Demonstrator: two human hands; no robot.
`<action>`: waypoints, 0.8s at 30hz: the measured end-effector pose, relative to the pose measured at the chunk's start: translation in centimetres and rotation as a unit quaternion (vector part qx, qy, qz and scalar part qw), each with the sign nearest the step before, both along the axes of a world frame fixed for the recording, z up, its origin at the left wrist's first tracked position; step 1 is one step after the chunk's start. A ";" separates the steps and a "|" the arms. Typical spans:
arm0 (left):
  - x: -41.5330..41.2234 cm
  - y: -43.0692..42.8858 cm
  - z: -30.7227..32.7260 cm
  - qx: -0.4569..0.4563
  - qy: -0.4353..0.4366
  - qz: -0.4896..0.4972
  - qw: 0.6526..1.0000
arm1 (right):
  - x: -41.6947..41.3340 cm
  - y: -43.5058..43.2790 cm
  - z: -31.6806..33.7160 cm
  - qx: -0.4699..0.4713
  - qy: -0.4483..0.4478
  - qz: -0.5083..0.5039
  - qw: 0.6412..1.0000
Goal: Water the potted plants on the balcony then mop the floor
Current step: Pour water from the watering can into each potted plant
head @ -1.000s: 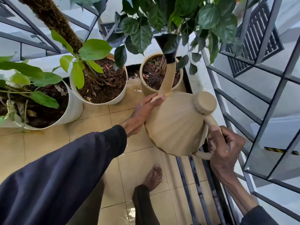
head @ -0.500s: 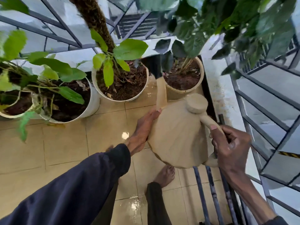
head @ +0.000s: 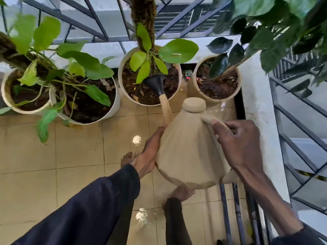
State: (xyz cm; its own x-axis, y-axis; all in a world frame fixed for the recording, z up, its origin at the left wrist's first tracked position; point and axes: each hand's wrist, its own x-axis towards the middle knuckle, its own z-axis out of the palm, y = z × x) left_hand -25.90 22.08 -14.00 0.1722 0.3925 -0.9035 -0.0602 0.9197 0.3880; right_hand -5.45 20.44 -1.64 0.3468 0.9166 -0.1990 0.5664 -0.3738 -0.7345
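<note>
I hold a beige watering can (head: 189,149) over the tiled floor. My right hand (head: 237,144) is wrapped around its handle. My left hand (head: 148,152) lies flat against the can's left side, just below the spout. The black rose (head: 155,84) on the spout hangs over the soil of the middle white pot (head: 150,76), which holds a mossy pole and light green leaves. To its right stands a beige pot (head: 217,82) with dark soil and dark leaves. Two more pots stand at the left (head: 85,98) (head: 23,92).
A dark metal railing (head: 99,23) runs behind the pots and a white ledge (head: 260,110) with more railing bars borders the right side. The beige floor tiles (head: 79,152) are wet and shiny. My bare feet (head: 182,192) stand under the can.
The can has swung left: its rose moved from the beige right pot to above the middle white pot. The view shifted left, bringing the two left pots into sight.
</note>
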 end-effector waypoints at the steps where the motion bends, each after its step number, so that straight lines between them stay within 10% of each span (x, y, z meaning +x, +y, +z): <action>1: -0.2 0.1 0.0 -0.008 -0.004 0.004 1.000 | -0.3 0.4 0.1 -0.007 -0.006 0.002 1.000; 24: -0.9 1.5 0.4 -0.047 -0.018 -0.001 0.999 | -1.5 2.2 2.3 -0.070 -0.034 -0.027 0.997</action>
State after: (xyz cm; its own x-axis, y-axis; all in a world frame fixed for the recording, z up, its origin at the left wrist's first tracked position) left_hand -26.77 23.56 -13.61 0.2054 0.3052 -0.9299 -0.0712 0.9523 0.2968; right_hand -6.93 22.65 0.64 0.4113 0.8613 -0.2983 0.5901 -0.5011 -0.6330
